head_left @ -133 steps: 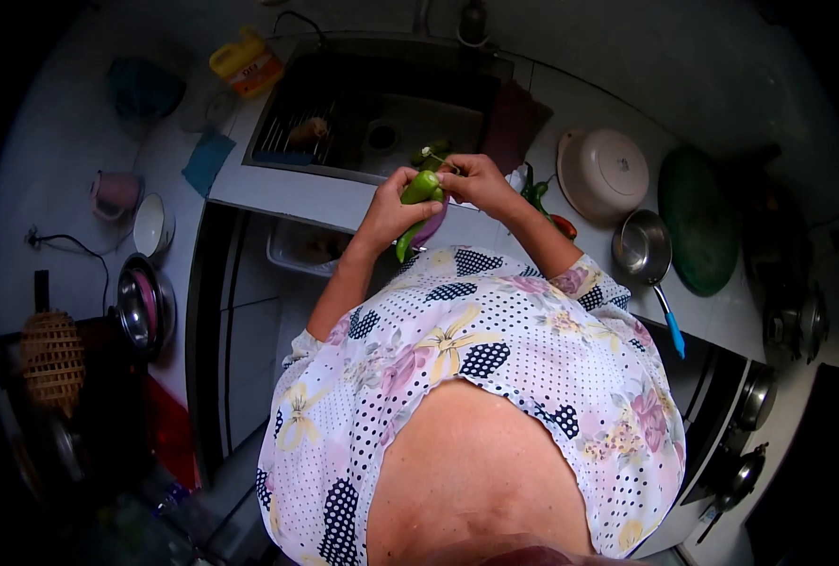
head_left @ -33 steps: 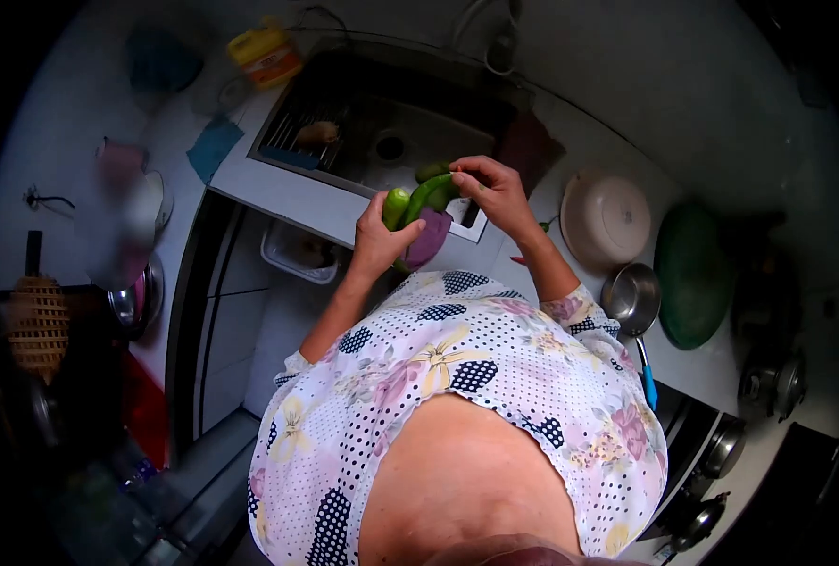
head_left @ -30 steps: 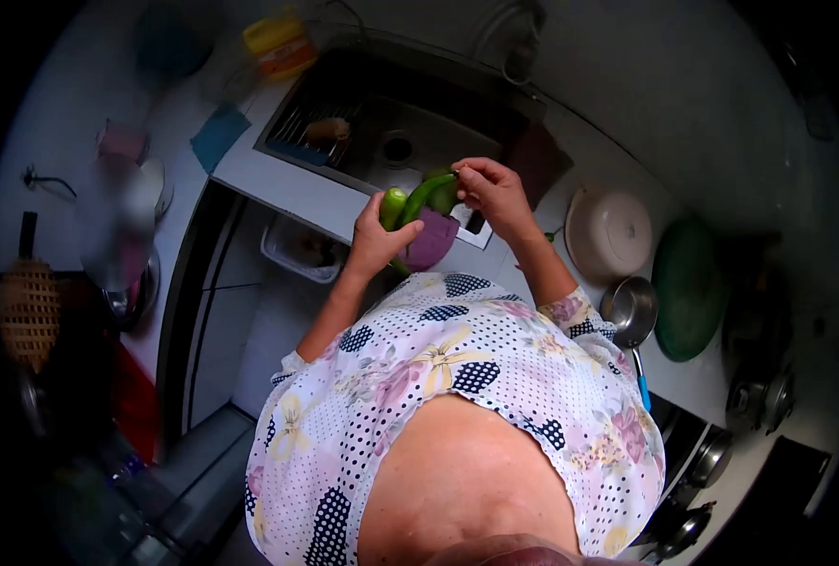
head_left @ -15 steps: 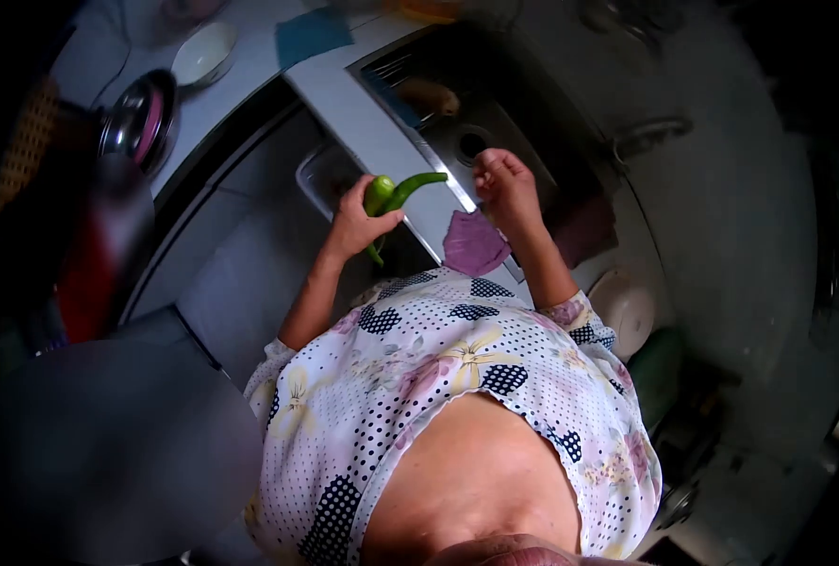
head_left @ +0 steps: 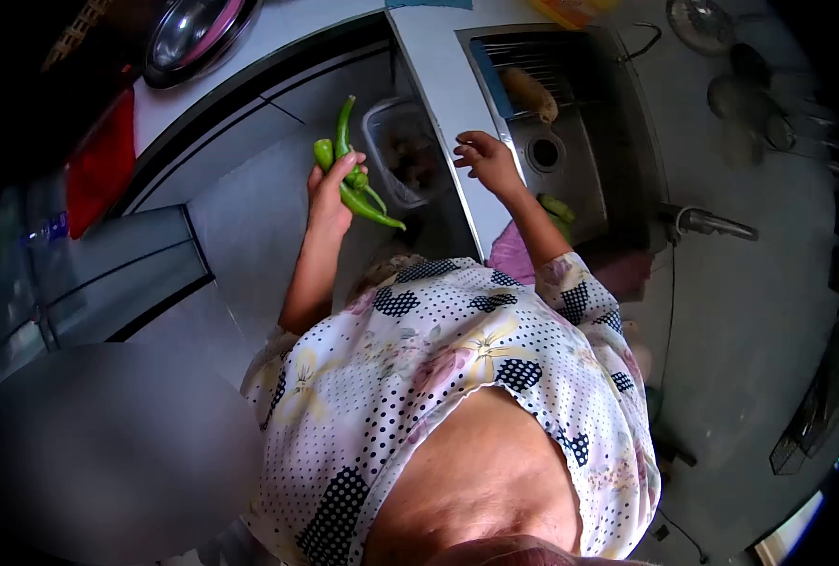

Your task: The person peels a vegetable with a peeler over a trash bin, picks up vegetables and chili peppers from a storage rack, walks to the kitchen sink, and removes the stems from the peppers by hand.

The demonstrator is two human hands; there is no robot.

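Note:
My left hand point(head_left: 327, 203) is closed around several long green peppers point(head_left: 374, 209), held over the floor to the left of the counter. One pepper points up and away, another slants down to the right. Just right of them, below the counter edge, is a clear plastic container point(head_left: 379, 132) with dark scraps inside. My right hand point(head_left: 487, 160) hovers over the counter strip by the sink, fingers spread and holding nothing. Beyond my right wrist, a green vegetable point(head_left: 557, 209) lies at the near side of the sink point(head_left: 617, 141), partly hidden.
A tan, elongated vegetable point(head_left: 530, 94) rests on the rack in the sink near the drain. The faucet point(head_left: 707, 223) stands at its right. A purple cloth point(head_left: 509, 253) hangs over the counter edge. Metal bowls point(head_left: 193, 38) sit on the far-left counter, above a red cloth point(head_left: 100, 160).
The view has shifted. My left hand has moved left from the counter edge with the peppers and turned them. My right hand has moved from the sink to the counter strip, its fingers spreading.

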